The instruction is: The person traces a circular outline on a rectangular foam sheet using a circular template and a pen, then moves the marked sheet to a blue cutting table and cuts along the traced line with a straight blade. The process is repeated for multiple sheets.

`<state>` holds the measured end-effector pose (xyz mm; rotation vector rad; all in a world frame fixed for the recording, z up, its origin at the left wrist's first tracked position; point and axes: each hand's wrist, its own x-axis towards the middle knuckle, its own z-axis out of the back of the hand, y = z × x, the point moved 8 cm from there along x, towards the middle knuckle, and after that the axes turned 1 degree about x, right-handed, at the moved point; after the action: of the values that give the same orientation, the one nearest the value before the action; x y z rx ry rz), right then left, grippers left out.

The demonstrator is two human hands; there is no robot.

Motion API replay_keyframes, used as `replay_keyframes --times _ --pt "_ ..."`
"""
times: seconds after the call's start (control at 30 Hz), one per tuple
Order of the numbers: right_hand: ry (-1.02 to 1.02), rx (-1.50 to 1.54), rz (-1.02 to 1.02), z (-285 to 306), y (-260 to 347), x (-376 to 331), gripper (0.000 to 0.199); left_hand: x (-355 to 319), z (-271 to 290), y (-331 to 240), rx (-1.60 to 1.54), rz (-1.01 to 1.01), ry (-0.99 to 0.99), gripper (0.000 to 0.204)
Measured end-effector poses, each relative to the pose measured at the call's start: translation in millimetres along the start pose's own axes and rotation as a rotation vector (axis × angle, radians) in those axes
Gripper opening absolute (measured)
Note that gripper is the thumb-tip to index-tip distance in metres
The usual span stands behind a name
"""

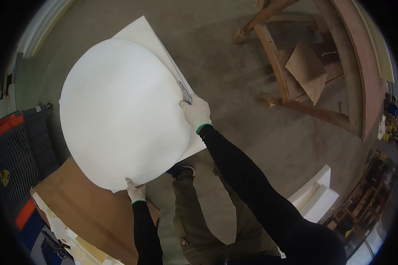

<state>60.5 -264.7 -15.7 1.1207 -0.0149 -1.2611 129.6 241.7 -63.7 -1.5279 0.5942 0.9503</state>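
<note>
A large white disc (124,110), roughly round and foam-like, lies over a white rectangular board (141,33) whose corners stick out from under it. My right hand (197,112), in a white glove with a green cuff, is closed around a grey utility knife (185,92). The knife points away from me along the disc's right edge, above the board. At the disc's near edge my left hand (136,192), gloved the same way, grips the rim with its thumb on top. Its other fingers are partly hidden, as is whatever supports the board.
Brown cardboard (88,212) lies at the near left, beside a dark grey and orange plastic case (20,154). A wooden frame (274,66) with a loose brown panel (307,73) stands at the far right. White foam blocks (316,198) rest on the floor at the near right.
</note>
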Motion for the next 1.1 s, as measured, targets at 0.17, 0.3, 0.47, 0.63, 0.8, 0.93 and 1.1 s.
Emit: replay_keyframes --times 0.17,0.3,0.47,0.63,0.8,0.93,1.1 --pt "0.013 -0.065 0.043 -4.6 0.5 -2.6 0.032 -6.1 1.9 -4.3 0.015 -0.003 -0.014 0.060" --pt "0.039 -0.133 -0.019 -6.9 -6.5 2.0 0.040 -7.3 4.3 1.9 0.004 0.022 -0.042 0.057" --pt "0.059 -0.121 0.215 11.1 7.3 9.5 0.041 -18.2 6.6 -8.7 0.173 0.094 -0.039 0.084" --pt "0.093 0.411 -0.128 49.6 -39.2 -10.2 0.028 -33.0 41.0 22.5 -0.219 0.160 -0.253 0.091" --pt "0.288 0.339 -0.091 67.1 3.2 -88.9 0.038 -60.2 47.3 33.6 -0.308 0.200 -0.054 0.053" --pt "0.381 0.244 -0.003 56.9 13.9 -126.3 0.037 -58.1 24.3 12.9 -0.278 0.142 -0.037 0.049" --pt "0.502 0.049 0.094 6.0 95.1 -187.9 0.029 -54.2 27.9 5.6 -0.244 0.113 -0.147 0.053"
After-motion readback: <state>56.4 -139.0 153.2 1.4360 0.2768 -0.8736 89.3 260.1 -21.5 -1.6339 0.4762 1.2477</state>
